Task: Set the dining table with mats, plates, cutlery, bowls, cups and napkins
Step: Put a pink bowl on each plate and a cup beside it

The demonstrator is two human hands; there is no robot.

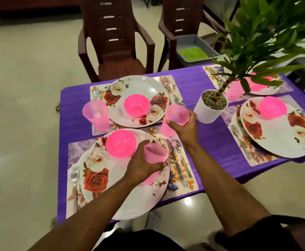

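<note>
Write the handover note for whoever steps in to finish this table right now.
Left hand grips a pale pink plastic cup above the near floral plate. Right hand grips another pink cup beside the white plant pot.
Done: mats, plates, cutlery and bowls at all visible places; one cup stands at the far-left place.
Left: set both cups down; no napkins visible.

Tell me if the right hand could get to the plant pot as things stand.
Probably not yet: the pot stands right beside the right hand with nothing between, but that hand grips a pink cup.
</note>
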